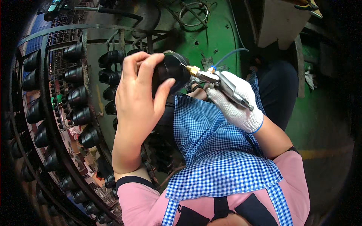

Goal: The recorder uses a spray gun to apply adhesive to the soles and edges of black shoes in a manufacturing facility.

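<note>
My left hand [137, 94] is bare and grips a black rounded plastic part [171, 71], held up above my lap. My right hand [235, 100] wears a white knit glove and holds a metal air gun [222, 84] with a brass nozzle. The nozzle tip touches or nearly touches the right side of the black part. A thin blue hose [230, 54] runs up from the gun. A blue-and-white checked apron [215, 147] covers my lap under both hands.
A round metal rack [49, 113] on the left carries several black parts [79, 96] of the same kind on pegs, in curved rows. Green floor [218, 34] lies ahead, with coiled wire [194, 13] and a grey box [279, 22] at the upper right.
</note>
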`<state>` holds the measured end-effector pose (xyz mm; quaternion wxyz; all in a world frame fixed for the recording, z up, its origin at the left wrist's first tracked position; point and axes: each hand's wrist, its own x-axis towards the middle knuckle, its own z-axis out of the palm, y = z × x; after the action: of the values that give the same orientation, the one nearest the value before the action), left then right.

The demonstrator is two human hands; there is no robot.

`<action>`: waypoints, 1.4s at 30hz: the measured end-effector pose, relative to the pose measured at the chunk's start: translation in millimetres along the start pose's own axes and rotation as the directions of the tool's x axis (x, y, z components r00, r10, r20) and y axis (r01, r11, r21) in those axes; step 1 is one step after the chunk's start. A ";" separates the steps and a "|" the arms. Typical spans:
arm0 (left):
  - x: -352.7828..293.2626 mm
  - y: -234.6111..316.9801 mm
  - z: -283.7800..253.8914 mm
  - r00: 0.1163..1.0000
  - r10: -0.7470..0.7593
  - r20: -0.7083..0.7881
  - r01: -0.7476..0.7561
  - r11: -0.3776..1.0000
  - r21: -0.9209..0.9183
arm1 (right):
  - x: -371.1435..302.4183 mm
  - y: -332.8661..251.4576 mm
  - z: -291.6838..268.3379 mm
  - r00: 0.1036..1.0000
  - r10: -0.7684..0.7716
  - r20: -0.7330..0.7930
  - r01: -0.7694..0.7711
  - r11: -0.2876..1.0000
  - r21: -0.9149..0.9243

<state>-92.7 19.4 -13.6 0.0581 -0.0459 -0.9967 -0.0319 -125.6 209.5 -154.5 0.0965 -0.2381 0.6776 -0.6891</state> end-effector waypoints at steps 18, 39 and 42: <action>-1.9 -68.5 -7.6 0.879 -0.476 -0.019 0.472 0.876 -0.095 | 25.9 17.2 69.5 0.992 -0.113 -0.052 0.112 0.994 -0.010; -177.6 -6.0 9.1 0.660 -0.724 0.200 0.631 0.389 -0.671 | -33.1 0.6 55.6 0.993 -0.062 0.103 0.063 0.998 -0.013; -176.4 0.1 7.7 0.703 -0.690 0.171 0.610 0.461 -0.644 | -39.0 1.2 50.7 0.989 -0.042 0.139 0.047 0.998 -0.036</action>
<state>80.9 4.5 -42.2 0.0780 0.3220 -0.8531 -0.4031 -68.7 182.2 -165.0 0.1233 -0.3022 0.6770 -0.6597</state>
